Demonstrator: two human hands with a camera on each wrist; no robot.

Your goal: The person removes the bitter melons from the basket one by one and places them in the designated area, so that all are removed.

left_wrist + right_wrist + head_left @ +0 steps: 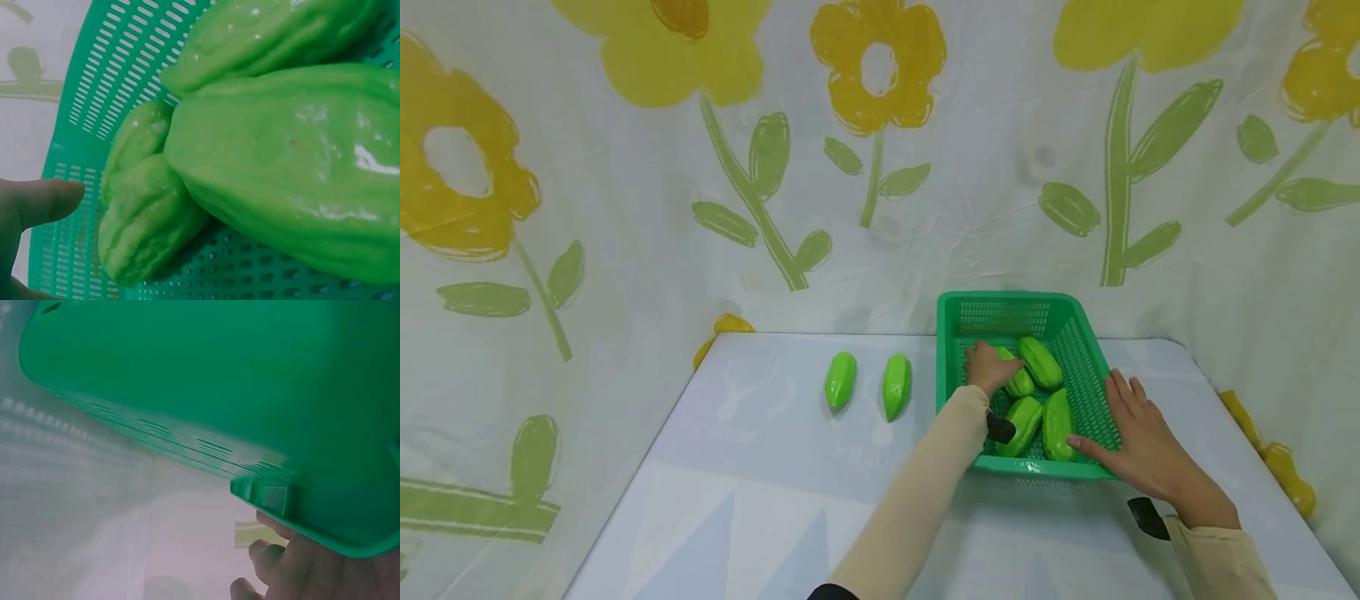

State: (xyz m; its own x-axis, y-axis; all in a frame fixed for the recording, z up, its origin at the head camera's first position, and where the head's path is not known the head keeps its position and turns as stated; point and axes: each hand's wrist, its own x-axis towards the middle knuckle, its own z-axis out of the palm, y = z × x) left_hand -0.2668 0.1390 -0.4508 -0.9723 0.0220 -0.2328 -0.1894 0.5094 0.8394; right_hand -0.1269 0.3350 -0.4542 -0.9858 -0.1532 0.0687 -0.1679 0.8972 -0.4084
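Observation:
My left hand is inside the green basket, beside one of several glossy, ridged green fruits that resemble star fruit. In the left wrist view its thumb is straight and apart from the two farther fruits; the other fingers are mostly out of frame. A big fruit lies closest to that camera. My right hand holds the basket's near right corner, thumb over the rim and fingers along the outside. In the right wrist view the fingers show below the rim; the thumb is hidden.
Two more green fruits, a left one and a right one, lie on the white table left of the basket. Behind the table hangs a flower-printed cloth, close to the basket's far side.

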